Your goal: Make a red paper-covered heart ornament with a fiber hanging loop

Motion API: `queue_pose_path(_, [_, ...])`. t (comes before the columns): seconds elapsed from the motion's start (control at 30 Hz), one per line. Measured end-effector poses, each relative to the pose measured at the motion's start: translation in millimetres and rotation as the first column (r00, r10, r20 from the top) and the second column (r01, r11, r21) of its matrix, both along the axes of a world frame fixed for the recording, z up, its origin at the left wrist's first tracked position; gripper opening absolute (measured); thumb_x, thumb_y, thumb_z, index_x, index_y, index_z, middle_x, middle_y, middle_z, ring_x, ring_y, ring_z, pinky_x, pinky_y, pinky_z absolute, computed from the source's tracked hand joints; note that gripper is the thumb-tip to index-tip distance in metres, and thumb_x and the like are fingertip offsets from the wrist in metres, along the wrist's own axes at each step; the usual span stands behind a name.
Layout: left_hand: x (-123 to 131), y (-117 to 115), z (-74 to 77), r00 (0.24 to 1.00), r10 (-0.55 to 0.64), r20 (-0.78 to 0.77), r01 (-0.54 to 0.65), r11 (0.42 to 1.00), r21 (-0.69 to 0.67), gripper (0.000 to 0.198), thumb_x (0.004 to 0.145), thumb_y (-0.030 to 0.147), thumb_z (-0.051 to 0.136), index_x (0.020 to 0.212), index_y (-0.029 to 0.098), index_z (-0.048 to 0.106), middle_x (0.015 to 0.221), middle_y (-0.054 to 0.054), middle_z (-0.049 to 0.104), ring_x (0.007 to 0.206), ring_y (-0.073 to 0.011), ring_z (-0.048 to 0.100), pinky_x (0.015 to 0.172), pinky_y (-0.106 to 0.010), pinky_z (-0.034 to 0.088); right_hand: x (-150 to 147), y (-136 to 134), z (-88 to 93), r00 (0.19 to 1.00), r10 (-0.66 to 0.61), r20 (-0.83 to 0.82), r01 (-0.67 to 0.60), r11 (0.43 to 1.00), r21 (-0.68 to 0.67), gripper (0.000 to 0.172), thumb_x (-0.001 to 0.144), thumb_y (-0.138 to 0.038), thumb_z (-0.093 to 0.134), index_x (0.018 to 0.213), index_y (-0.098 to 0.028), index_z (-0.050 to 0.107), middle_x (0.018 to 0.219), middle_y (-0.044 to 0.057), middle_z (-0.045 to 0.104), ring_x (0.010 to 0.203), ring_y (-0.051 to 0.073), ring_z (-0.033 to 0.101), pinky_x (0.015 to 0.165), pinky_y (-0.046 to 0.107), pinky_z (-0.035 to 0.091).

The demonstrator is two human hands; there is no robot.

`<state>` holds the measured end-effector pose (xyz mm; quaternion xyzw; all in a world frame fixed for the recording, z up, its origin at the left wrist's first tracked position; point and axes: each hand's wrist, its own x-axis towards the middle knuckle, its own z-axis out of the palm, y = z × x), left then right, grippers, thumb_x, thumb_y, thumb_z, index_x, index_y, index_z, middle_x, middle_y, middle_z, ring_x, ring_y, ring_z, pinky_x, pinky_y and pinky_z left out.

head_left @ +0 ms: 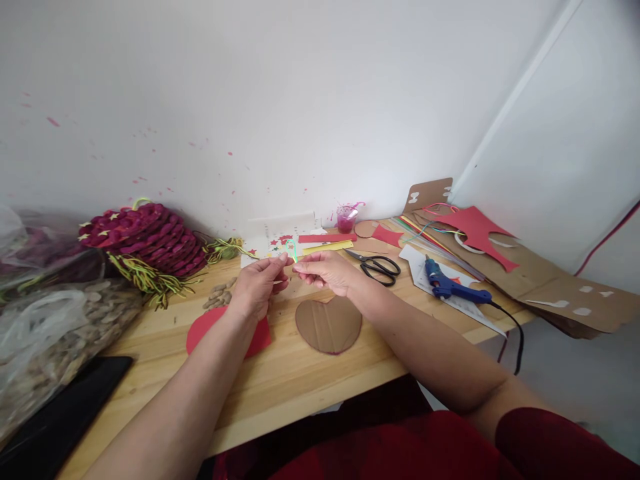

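My left hand (260, 280) and my right hand (324, 269) meet above the middle of the table, both closed in a pinch. A thin bright green cord (295, 252) rises from between their fingertips; its exact kind is too small to make out. Below my right hand lies a heart-shaped piece of brown cardboard (329, 327) with a dark outline. A red paper shape (209, 328) lies partly hidden under my left forearm. Black-handled scissors (381, 268) rest just beyond my right wrist.
Left are a maroon woven piece (155, 240) and a plastic bag of peanut-like pods (75, 320). A blue glue gun (453, 287) with trailing cord lies right, near red paper (477, 230). A pink-stained cup (346, 219) and star cutouts (280, 243) stand toward the wall.
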<state>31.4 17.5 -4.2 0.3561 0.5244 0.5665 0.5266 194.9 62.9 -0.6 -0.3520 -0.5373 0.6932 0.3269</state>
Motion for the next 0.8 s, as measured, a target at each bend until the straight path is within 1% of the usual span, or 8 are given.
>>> queue_pose_path(0.2, [-2.5,1.3,-0.8,0.996,0.049,-0.071,-0.050,0.999,-0.004,0.041,0.056,0.048,0.086,0.076,0.014,0.075,0.060,0.000,0.060,0.052,-0.0078,0.050,0.051,-0.021,0.041,0.1,0.8,-1.3,1.000,-0.012,-0.018,0.012,0.999,0.040,0.036,0.059,-0.043,0.087,0.066,-0.015,0.065,0.058,-0.002,0.059,0.049,0.006,0.045,0.039,0.020,0.022])
queue_pose_path(0.33, [-2.5,1.3,-0.3,0.997,0.031,-0.076,-0.033,0.999,-0.024,0.041,0.057,0.048,0.084,0.079,0.014,0.077,0.061,0.000,0.060,0.052,-0.0083,0.051,0.051,-0.021,0.040,-0.1,0.6,-1.1,1.000,-0.019,-0.021,0.020,0.998,0.055,0.036,0.059,-0.043,0.086,0.065,-0.015,0.065,0.059,-0.001,0.059,0.050,0.006,0.047,0.040,0.020,0.023])
queue_pose_path(0.5, [-1.0,0.3,1.0,0.999,0.009,-0.043,-0.008,1.000,0.003,0.045,0.057,0.050,0.084,0.084,0.016,0.078,0.065,0.000,0.059,0.059,-0.0096,0.055,0.055,-0.021,0.043,-0.8,-0.2,0.0,1.000,-0.029,-0.001,0.029,0.999,0.040,0.034,0.059,-0.039,0.087,0.069,-0.014,0.067,0.060,-0.001,0.060,0.051,0.006,0.048,0.040,0.019,0.024])
queue_pose_path(0.63, [-0.3,-0.3,1.4,0.998,0.011,-0.067,-0.011,1.000,0.003,0.047,0.056,0.051,0.085,0.086,0.016,0.078,0.067,0.000,0.059,0.061,-0.0094,0.054,0.054,-0.019,0.041,-0.5,0.3,-0.8,1.000,-0.018,-0.004,0.018,0.999,0.040,0.033,0.059,-0.038,0.087,0.069,-0.014,0.066,0.059,-0.002,0.060,0.050,0.005,0.046,0.041,0.019,0.024])
queue_pose_path(0.7, [-0.8,0.2,0.4,0.996,0.022,-0.082,-0.021,1.000,0.005,0.047,0.056,0.053,0.085,0.084,0.016,0.078,0.066,0.001,0.057,0.060,-0.0092,0.053,0.051,-0.019,0.039,0.1,1.0,-1.9,1.000,-0.012,-0.012,0.012,0.999,0.045,0.033,0.060,-0.039,0.086,0.068,-0.015,0.066,0.059,-0.002,0.059,0.049,0.005,0.046,0.041,0.020,0.023])
queue_pose_path(0.8, [-2.5,1.6,-1.9,0.995,0.046,-0.089,-0.044,0.999,0.024,0.047,0.056,0.057,0.084,0.074,0.015,0.076,0.063,0.001,0.055,0.057,-0.0090,0.049,0.048,-0.020,0.036,0.9,1.9,-2.9,1.000,0.000,-0.022,0.002,0.998,0.058,0.034,0.062,-0.042,0.085,0.067,-0.015,0.065,0.059,-0.002,0.059,0.050,0.006,0.047,0.041,0.021,0.023])
